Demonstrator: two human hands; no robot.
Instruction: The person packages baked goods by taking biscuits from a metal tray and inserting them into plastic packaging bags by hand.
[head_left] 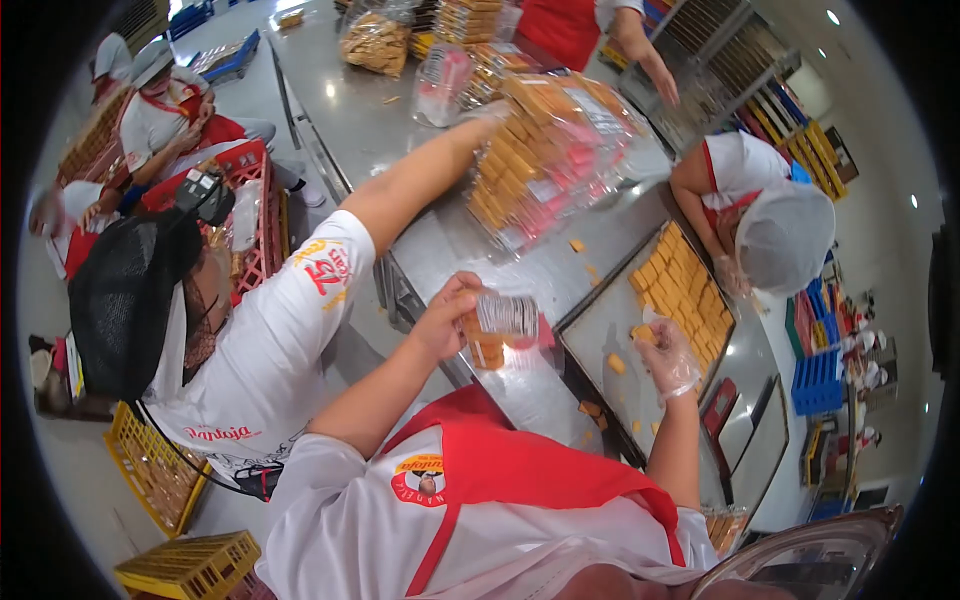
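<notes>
Nearest the camera, a curved, rimmed transparent piece crosses the lower right corner; beyond it lies the wearer's red apron. Left hand, bare: grasps a clear pack of biscuits by its left side, raised above the steel table. The pack's printed label faces the camera at its upper part; which way its long axis runs cannot be told. Right hand, in a clear glove: pinches a biscuit over the tray, the piece protruding leftward, its long axis partly hidden by the fingers. Beside it, biscuits in close rows fill the tray's far portion. A co-worker's arm extends to the stacked packs.
</notes>
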